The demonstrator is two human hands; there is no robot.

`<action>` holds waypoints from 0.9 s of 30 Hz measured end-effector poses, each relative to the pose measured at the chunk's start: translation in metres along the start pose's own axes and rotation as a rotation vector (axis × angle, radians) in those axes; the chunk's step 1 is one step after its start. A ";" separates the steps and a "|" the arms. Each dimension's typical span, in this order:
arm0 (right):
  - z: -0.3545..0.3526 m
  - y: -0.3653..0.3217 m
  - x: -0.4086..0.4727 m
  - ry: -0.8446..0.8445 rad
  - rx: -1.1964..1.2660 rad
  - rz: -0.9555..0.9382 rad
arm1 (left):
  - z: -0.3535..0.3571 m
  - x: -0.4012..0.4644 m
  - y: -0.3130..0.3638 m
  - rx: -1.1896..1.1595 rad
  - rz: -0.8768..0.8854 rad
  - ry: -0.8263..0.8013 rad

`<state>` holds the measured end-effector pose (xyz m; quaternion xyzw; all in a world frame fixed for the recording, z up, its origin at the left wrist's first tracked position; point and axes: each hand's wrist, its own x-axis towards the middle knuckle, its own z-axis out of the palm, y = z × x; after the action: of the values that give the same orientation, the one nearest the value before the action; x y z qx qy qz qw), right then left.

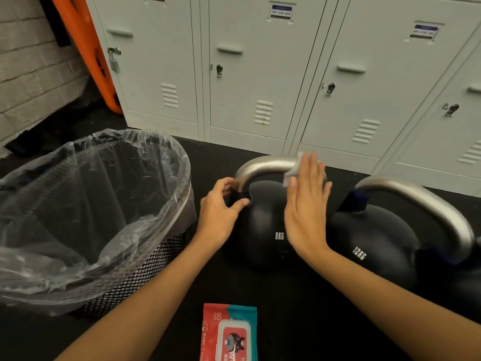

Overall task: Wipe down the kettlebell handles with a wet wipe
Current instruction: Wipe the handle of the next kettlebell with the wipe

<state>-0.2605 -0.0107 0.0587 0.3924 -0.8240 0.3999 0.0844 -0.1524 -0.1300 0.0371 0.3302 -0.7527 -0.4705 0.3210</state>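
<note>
Here the right hand (pixel 304 201) lies flat, fingers straight and together, pressing a white wipe (pixel 294 173) against the right end of the 8KG kettlebell's handle (pixel 265 165). The wipe shows above and to the left of those fingertips, folded over the silver bar; the rest of it is hidden under the palm. The left hand (pixel 221 212) grips the left leg of the same handle, its fingers curled behind the metal and the thumb hooked in front, just where the bar meets the black 8KG kettlebell (pixel 265 230). That bell sits on the dark floor (pixel 299 308) between the two wrists. Just right of the right hand stands a 12KG kettlebell (pixel 372 246), touching or nearly touching the first, its own silver handle arching away from the fingers. Left of the left hand, close beside its wrist, is a mesh bin (pixel 156 264) lined with a clear bag (pixel 91 204). Below both hands, between the forearms, lies a red wipe pack (pixel 229 332) with its lid closed. Beyond the fingertips stand pale lockers (pixel 255 74).
</note>
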 end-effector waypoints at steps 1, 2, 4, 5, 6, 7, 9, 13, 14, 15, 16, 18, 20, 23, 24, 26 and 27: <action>0.000 0.004 0.001 0.028 0.057 0.068 | 0.000 0.000 0.000 -0.001 0.000 0.000; 0.000 0.007 0.001 0.052 0.107 0.134 | 0.000 0.000 0.000 -0.003 0.001 0.000; 0.001 0.011 0.003 0.081 0.153 0.223 | 0.000 -0.001 0.000 -0.009 0.000 -0.001; 0.001 0.010 0.004 0.086 0.153 0.235 | 0.000 -0.001 -0.001 -0.011 -0.001 -0.001; 0.001 0.008 0.004 0.086 0.141 0.219 | 0.000 -0.001 -0.001 -0.010 0.002 -0.002; 0.000 0.004 0.005 0.075 0.112 0.172 | 0.000 -0.001 -0.002 -0.007 0.007 -0.002; 0.000 -0.005 0.006 0.012 0.005 0.017 | 0.000 0.000 -0.003 -0.004 0.014 -0.003; 0.005 -0.010 0.013 -0.036 -0.029 -0.073 | -0.001 0.000 -0.003 -0.003 0.020 -0.014; 0.005 -0.008 0.015 -0.001 0.003 -0.040 | -0.001 0.001 -0.003 -0.002 0.017 -0.019; 0.003 -0.005 0.016 0.051 0.047 0.012 | -0.002 0.000 -0.003 -0.003 0.012 -0.022; 0.000 -0.002 0.017 0.101 0.101 0.088 | -0.002 0.000 -0.003 -0.004 0.007 -0.023; -0.005 0.008 0.019 0.144 0.263 0.348 | -0.002 0.000 -0.002 -0.008 0.006 -0.019; -0.010 0.019 0.023 0.113 0.550 0.672 | -0.001 -0.001 -0.001 -0.011 0.006 -0.017; -0.013 0.027 0.033 0.124 0.782 0.844 | -0.001 -0.001 -0.002 -0.019 0.005 -0.021; -0.014 0.024 0.037 0.133 0.762 0.845 | -0.001 0.000 -0.002 -0.017 0.006 -0.020; -0.013 0.013 0.043 0.150 0.690 0.817 | -0.002 0.000 -0.003 -0.011 0.006 -0.018; -0.013 0.007 0.044 0.162 0.642 0.757 | -0.002 0.000 -0.003 -0.011 0.005 -0.019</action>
<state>-0.2979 -0.0243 0.0833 0.0396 -0.7347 0.6651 -0.1280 -0.1504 -0.1315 0.0349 0.3219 -0.7540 -0.4771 0.3167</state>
